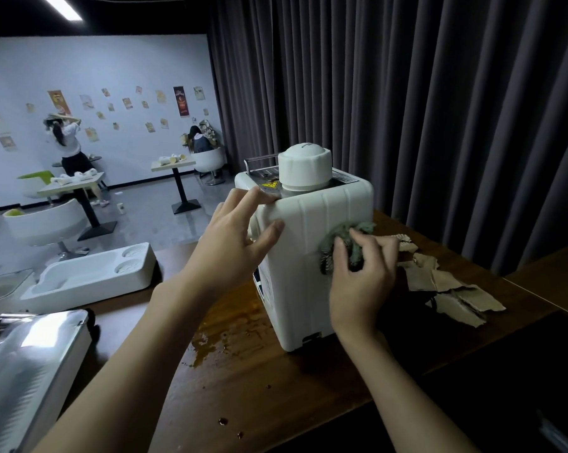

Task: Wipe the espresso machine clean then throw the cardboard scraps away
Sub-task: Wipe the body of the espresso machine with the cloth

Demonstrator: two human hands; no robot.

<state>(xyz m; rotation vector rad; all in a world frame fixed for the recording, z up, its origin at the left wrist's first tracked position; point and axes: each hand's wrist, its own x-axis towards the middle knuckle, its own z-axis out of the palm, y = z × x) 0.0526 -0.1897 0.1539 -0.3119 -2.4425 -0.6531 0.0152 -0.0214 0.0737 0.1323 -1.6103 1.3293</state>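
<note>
A white espresso machine (303, 256) with a round white cap stands on the dark wooden table (276, 380). My left hand (233, 237) grips its upper left corner, fingers spread over the edge. My right hand (362, 273) presses a crumpled grey-green cloth (341, 235) against the machine's near side, at its right edge. Torn brown cardboard scraps (452, 289) lie on the table to the right of the machine, apart from both hands.
A brown liquid spill (230, 331) spreads on the table left of the machine's base. A white moulded tray (89, 276) and a shiny metal appliance (30, 361) sit at the left. Dark curtains hang behind. Two people, tables and chairs are far off at the left.
</note>
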